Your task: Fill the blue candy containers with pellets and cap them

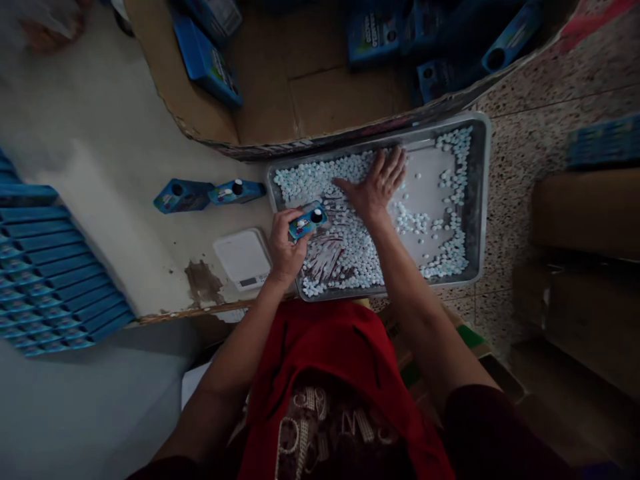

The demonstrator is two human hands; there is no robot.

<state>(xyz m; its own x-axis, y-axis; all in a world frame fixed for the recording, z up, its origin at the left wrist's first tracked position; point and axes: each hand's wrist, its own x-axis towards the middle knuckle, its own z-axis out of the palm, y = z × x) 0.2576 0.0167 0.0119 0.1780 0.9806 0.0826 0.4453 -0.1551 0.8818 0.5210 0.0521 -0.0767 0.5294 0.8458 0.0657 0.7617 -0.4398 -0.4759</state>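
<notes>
My left hand (287, 248) grips a small blue printed box (301, 225) over the left side of a metal tray (484, 200). A dark round hole shows on the box's upper face, with something white at it. My right hand (379, 183) lies with fingers spread among small, round white and pale blue pieces (357, 250) in the tray, near its far edge. These pieces are thick on the left and along the edges, and sparse right of my right hand. Two more blue boxes with round holes, one a standing box (184, 195), are left of the tray.
A white digital scale (243, 257) sits left of the tray. Beyond the tray stands a large cardboard carton (320, 100) with several blue boxes inside. Rows of blue boxes (55, 267) fill the far left. Cardboard boxes (585, 217) stand on the right.
</notes>
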